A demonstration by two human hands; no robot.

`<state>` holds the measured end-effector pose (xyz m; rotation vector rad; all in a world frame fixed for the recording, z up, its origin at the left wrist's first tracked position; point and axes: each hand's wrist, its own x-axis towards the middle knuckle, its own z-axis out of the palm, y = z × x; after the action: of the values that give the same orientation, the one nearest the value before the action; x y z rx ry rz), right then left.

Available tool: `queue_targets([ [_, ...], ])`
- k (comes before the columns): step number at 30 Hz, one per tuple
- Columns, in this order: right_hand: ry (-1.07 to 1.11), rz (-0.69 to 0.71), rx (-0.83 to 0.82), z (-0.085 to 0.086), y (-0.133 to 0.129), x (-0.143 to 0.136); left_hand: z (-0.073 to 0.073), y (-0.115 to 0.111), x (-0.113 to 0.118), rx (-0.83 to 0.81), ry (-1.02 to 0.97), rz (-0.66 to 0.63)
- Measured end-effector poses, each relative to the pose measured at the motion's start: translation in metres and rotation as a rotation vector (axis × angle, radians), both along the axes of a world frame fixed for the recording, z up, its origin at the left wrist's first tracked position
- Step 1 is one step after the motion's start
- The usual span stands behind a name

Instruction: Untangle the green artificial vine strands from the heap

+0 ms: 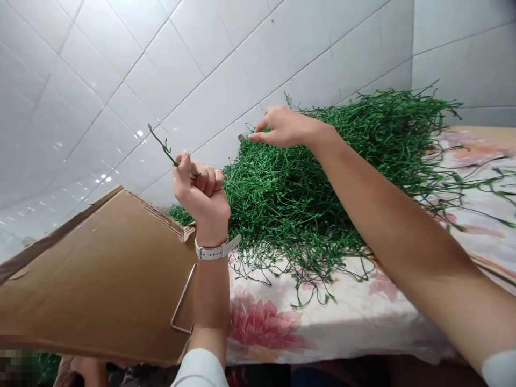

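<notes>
At the bottom of the frame, a pale sleeve (201,371) ends below the left forearm, and another pale cuff (502,368) shows at the lower right corner. A brown cardboard piece (100,269) with a torn upper edge fills the lower left, a bent metal wire (183,295) at its right side. Right of it, a cloth (266,322) with pink flowers covers the surface along the lower middle and right. Left of centre, the left hand (203,188), a white strap (212,251) round its wrist, is closed on a thin green stem (164,145), whose tip points to the upper left. A tangled heap of green stems (282,188) lies on the cloth from the centre to the upper right, loose strands straying to the right edge. Above the heap's upper left side, the right hand (282,126) has its fingers bent; whether they grip anything cannot be told. Behind everything stands a white tiled wall (201,32).
</notes>
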<state>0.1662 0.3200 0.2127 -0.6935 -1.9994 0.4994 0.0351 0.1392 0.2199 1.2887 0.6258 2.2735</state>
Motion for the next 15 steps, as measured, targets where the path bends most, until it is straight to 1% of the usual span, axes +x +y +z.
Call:
queue_targets([
  [3,-0.220,-0.072,0.105,0.006,-0.013,-0.005,0.002,-0.005,-0.005,0.027,0.000,0.032],
  [5,-0.259,-0.097,0.172,0.011,-0.023,-0.007,0.004,-0.007,-0.009,0.039,-0.006,0.048],
  [6,-0.253,-0.078,0.210,0.013,-0.028,-0.007,0.005,-0.008,-0.011,0.042,-0.009,0.053],
  [8,-0.174,0.039,0.256,0.017,-0.038,-0.008,0.007,-0.008,-0.013,0.040,-0.017,0.051],
  [11,-0.039,0.328,0.261,0.020,-0.053,-0.008,0.010,-0.009,-0.014,0.031,-0.036,0.034],
  [13,-0.072,0.503,0.249,0.021,-0.064,-0.009,0.011,-0.010,-0.014,0.019,-0.051,0.034],
  [15,-0.162,0.615,0.232,0.022,-0.071,-0.011,0.012,-0.012,-0.015,-0.001,-0.054,0.044],
])
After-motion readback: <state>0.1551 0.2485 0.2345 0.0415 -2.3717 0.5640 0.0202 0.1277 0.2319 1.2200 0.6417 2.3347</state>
